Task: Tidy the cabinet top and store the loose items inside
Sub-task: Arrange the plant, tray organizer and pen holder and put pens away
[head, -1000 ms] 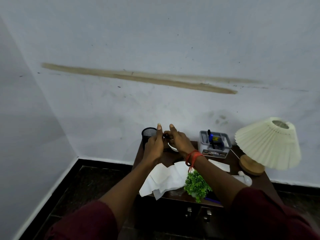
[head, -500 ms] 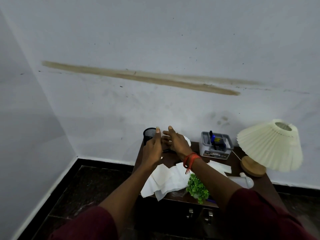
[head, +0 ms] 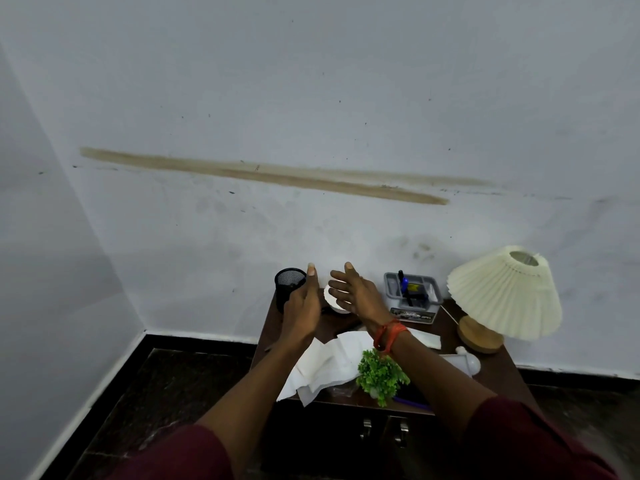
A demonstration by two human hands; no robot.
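A dark wooden cabinet (head: 498,372) stands against the wall, its top cluttered. My left hand (head: 303,306) hovers over the back left of the top, fingers apart, beside a black mesh pen cup (head: 287,284). My right hand (head: 356,294) is held open just to the right, fingers spread. Between the two hands a small white bowl (head: 331,299) shows, partly hidden. Crumpled white papers (head: 325,367) lie at the front left. A small green plant (head: 379,375) sits at the front edge under my right forearm.
A grey organiser tray (head: 414,296) with pens stands at the back. A cream pleated lamp (head: 502,296) with a wooden base fills the right side, a white bottle (head: 467,362) lying in front of it. Two door handles (head: 384,433) show below. Dark floor lies left.
Both hands were pressed together around the bowl at the back of the top; they have since parted and opened, the right hand lifting slightly. The view has tilted a little.
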